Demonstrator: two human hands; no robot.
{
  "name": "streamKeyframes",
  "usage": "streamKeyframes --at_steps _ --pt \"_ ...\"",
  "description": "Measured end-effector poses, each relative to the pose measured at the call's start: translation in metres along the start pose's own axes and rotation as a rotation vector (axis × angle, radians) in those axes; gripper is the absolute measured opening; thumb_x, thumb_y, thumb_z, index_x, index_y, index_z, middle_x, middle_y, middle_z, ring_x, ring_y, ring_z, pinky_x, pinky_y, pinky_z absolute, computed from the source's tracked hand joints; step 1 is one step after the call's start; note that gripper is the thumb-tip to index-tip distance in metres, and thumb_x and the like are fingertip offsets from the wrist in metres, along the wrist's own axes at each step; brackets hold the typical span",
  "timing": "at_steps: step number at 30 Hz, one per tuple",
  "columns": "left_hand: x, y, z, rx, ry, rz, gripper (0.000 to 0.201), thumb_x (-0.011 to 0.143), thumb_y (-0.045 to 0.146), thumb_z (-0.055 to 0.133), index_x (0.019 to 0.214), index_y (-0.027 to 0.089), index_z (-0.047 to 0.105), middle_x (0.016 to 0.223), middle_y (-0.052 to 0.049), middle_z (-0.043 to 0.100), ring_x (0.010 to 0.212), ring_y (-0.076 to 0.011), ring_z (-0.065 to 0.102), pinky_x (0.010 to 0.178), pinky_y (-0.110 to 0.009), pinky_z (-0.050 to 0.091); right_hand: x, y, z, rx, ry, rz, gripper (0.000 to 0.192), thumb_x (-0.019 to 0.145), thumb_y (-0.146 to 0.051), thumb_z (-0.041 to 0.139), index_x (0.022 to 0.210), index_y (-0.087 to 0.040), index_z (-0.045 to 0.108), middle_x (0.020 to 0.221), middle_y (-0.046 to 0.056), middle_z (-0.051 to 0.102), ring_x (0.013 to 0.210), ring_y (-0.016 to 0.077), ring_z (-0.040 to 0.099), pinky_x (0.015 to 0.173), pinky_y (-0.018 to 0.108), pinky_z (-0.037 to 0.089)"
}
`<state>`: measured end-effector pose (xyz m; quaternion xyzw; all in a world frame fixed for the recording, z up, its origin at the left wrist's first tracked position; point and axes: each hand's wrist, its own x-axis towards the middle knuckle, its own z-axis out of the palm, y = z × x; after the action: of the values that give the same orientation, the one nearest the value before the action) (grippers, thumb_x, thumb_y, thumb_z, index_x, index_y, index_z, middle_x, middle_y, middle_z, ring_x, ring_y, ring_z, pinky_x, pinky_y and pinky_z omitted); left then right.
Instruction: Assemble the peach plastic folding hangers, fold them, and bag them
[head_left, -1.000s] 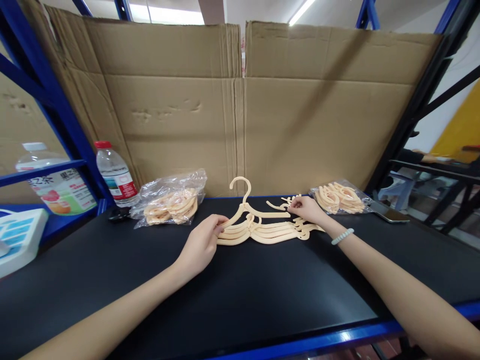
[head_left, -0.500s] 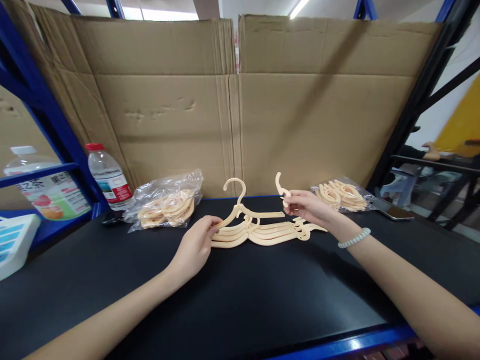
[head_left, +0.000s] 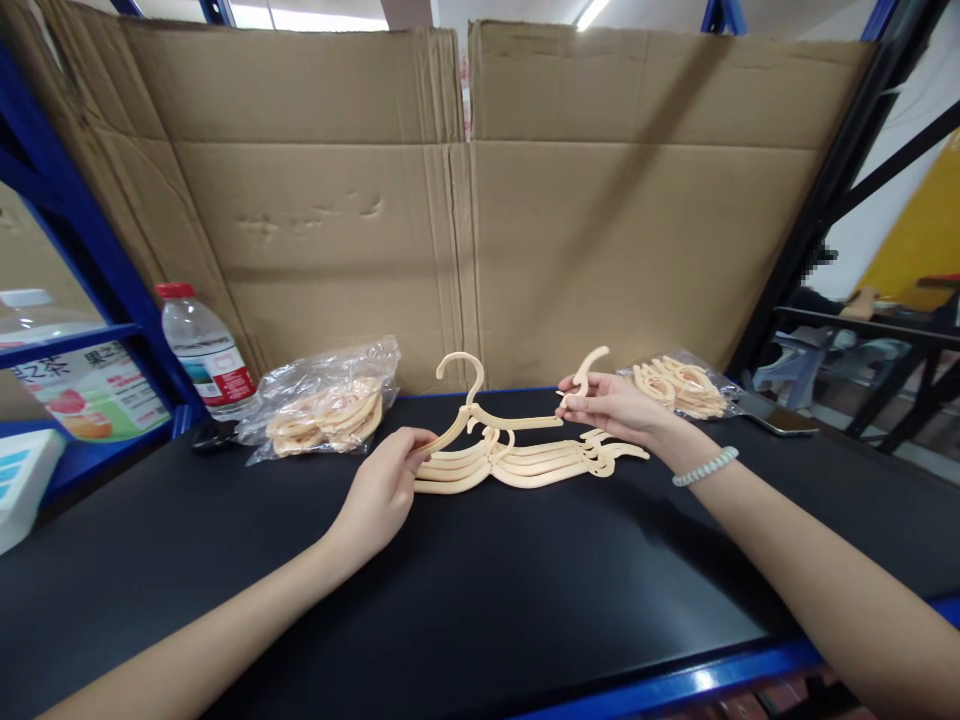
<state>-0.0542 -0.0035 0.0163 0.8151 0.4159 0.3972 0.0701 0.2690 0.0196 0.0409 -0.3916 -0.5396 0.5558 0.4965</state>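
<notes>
Left hand (head_left: pixel 382 490) pinches the hanger stack's (head_left: pixel 517 462) left end; right hand (head_left: pixel 611 408) pinches a loose hook (head_left: pixel 589 365) above its right end, stack lying crosswise.

packing workshop | blue racking (head_left: pixel 90 250) | cardboard sheets (head_left: pixel 450 200) | bagged hangers (head_left: pixel 322 415)

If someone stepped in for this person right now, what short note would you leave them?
Left hand: pinching the left end of the stack of hangers on the black table.
Right hand: holding a loose hook piece just above the stack's right side.
Done: several hangers lie stacked; the top hanger carries a hook.
Left: the held hook is not yet fitted; two plastic bags of parts wait beside the stack, one on each side.
</notes>
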Motion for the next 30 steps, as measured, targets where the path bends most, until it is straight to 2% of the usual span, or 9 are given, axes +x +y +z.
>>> streamKeyframes --at_steps 4,8,12,17,24,30 --pt "-0.0004 -0.0004 0.0000 0.002 -0.001 0.002 0.020 0.092 0.027 0.037 0.095 0.020 0.055 0.085 -0.004 0.063 0.077 -0.0200 0.060 0.070 -0.031 0.048 0.0009 0.0008 -0.0053 -0.045 -0.019 0.029 0.021 0.069 -0.024 0.076 0.077 -0.017 0.058 0.081 0.003 0.064 0.087 0.0169 0.066 0.092 0.035 0.052" --pt "-0.0005 0.0002 0.0000 0.000 -0.004 0.008 0.020 0.092 0.027 0.037 0.094 0.020 0.055 0.085 -0.004 0.063 0.077 -0.0197 0.060 0.070 -0.030 0.048 -0.0017 -0.0014 -0.0064 -0.027 -0.108 0.138 0.017 0.074 -0.020 0.072 0.077 -0.017 0.056 0.080 0.002 0.063 0.086 0.0176 0.067 0.089 0.037 0.053" --pt "-0.0005 0.0002 0.0000 -0.013 -0.015 0.010 0.021 0.092 0.027 0.036 0.095 0.019 0.055 0.086 -0.005 0.062 0.078 -0.0194 0.059 0.070 -0.030 0.047 -0.0055 -0.0050 -0.0022 0.021 -0.198 0.265 0.020 0.074 -0.018 0.072 0.076 -0.016 0.052 0.082 0.003 0.063 0.089 0.0219 0.068 0.081 0.036 0.055" --pt "-0.0010 0.0008 0.0000 -0.011 -0.023 0.008 0.022 0.092 0.028 0.036 0.095 0.019 0.055 0.087 -0.004 0.062 0.080 -0.0194 0.059 0.072 -0.030 0.047 -0.0063 -0.0054 -0.0016 0.066 -0.243 0.343 0.028 0.071 -0.020 0.077 0.079 -0.015 0.050 0.084 0.004 0.063 0.092 0.0264 0.069 0.079 0.034 0.056" --pt "-0.0013 0.0016 -0.0001 -0.007 -0.020 0.033 0.021 0.093 0.026 0.037 0.096 0.019 0.055 0.088 -0.004 0.061 0.080 -0.0188 0.058 0.072 -0.030 0.047 -0.0063 -0.0053 -0.0031 0.053 -0.283 0.370 0.027 0.071 -0.019 0.076 0.074 -0.016 0.049 0.076 0.002 0.064 0.087 0.0234 0.070 0.076 0.031 0.056" --pt "-0.0015 0.0016 -0.0011 0.021 -0.009 0.063 0.020 0.093 0.025 0.037 0.096 0.018 0.055 0.087 -0.004 0.060 0.080 -0.0186 0.057 0.072 -0.031 0.046 -0.0064 -0.0043 -0.0010 0.008 -0.268 0.375 0.025 0.068 -0.017 0.075 0.075 -0.016 0.051 0.071 0.001 0.064 0.068 0.0157 0.068 0.069 0.029 0.056"
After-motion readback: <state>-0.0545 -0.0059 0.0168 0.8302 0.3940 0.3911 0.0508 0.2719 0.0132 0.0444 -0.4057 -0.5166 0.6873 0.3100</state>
